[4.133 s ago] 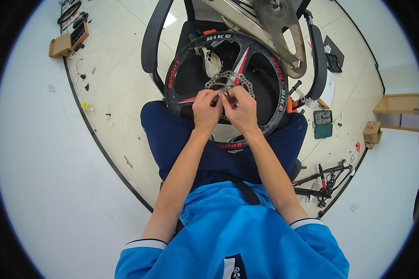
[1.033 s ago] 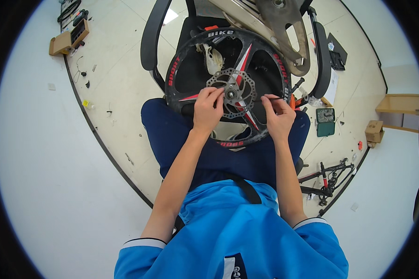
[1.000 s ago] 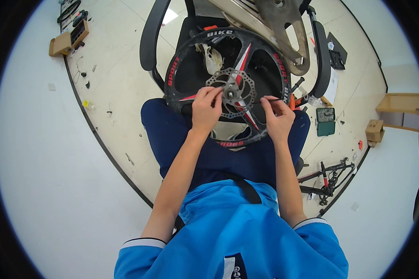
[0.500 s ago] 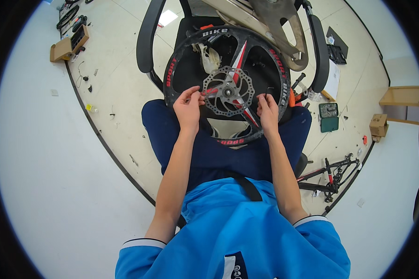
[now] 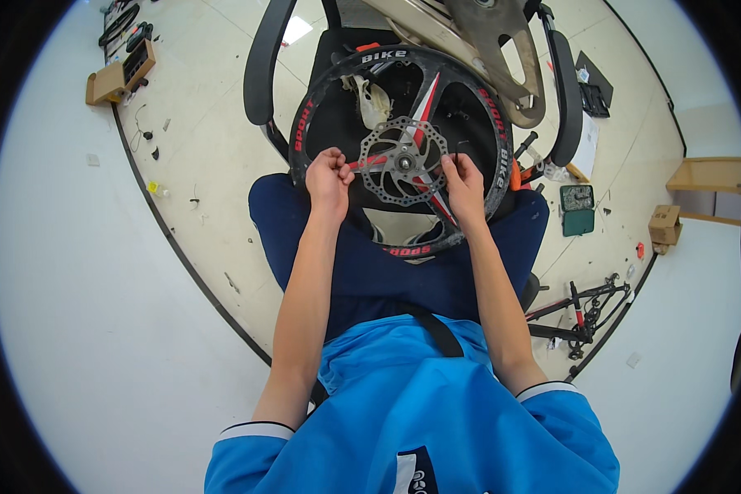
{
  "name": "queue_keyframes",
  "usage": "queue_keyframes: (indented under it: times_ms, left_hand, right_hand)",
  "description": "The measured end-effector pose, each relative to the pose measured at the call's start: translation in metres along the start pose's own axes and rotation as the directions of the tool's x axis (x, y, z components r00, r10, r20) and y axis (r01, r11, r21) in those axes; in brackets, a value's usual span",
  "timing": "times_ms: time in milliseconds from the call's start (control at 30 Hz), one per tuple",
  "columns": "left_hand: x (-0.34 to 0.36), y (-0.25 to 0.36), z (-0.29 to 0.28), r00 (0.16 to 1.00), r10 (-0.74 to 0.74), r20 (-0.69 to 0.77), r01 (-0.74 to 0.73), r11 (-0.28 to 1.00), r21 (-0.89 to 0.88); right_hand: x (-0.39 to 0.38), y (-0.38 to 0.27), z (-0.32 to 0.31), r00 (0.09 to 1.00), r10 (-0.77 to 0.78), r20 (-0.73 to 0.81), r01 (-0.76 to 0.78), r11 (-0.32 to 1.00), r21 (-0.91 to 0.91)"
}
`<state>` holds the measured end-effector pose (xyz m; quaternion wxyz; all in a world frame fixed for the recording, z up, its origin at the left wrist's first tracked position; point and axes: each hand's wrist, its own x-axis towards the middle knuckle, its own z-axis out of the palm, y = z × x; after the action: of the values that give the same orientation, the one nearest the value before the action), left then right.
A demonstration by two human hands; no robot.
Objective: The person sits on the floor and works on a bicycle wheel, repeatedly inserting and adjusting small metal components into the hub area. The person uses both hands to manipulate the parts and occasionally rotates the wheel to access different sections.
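Observation:
A black three-spoke bicycle wheel (image 5: 500, 152) with red and white accents lies flat across my thighs and the chair seat. At its hub sits a silver disc brake rotor (image 5: 388, 194) with cut-outs round its edge. My left hand (image 5: 328, 183) is by the rotor's left side, over the wheel, its fingers curled in a pinch; whatever they hold is too small to tell. At the rotor's right edge, my right hand (image 5: 467, 189) pinches a thin dark L-shaped hex key (image 5: 459, 146), its short end pointing away from me.
A chair with black armrests (image 5: 565, 99) stands before me, a beige metal frame (image 5: 469, 49) across its far right. Cloudy plastic wrap (image 5: 374, 103) shows through the wheel. On the floor at right are a green case (image 5: 578, 221) and a black bicycle frame (image 5: 580, 317); a cardboard box (image 5: 107, 85) is far left.
My right hand has moved left with the hex key, to the rotor's edge. My left hand has turned slightly and its fingers have curled in more. The wheel stays in place.

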<state>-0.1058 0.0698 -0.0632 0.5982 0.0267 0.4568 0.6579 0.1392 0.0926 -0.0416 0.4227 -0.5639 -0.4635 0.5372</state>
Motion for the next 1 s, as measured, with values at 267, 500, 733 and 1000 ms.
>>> queue_keyframes:
  times_ms: [267,500,733,1000]
  left_hand:
    - [0.000,-0.022,0.023,0.872,0.422,0.248,-0.437,0.443,0.783]
    - [-0.008,-0.031,0.024,0.806,0.443,0.393,-0.480,0.100,0.871]
    - [-0.007,-0.037,0.026,0.799,0.466,0.380,-0.428,-0.003,0.904]
    - [-0.008,-0.037,0.027,0.810,0.462,0.361,-0.402,-0.011,0.915]
  right_hand:
    - [0.003,0.002,0.004,0.995,-0.055,0.078,0.059,0.997,-0.048]
    - [0.005,0.003,0.003,0.994,-0.059,0.088,0.065,0.996,-0.067]
    - [0.006,0.003,0.003,0.995,-0.045,0.085,0.051,0.996,-0.074]
    - [0.006,-0.002,0.001,0.994,-0.038,0.104,0.046,0.996,-0.070]
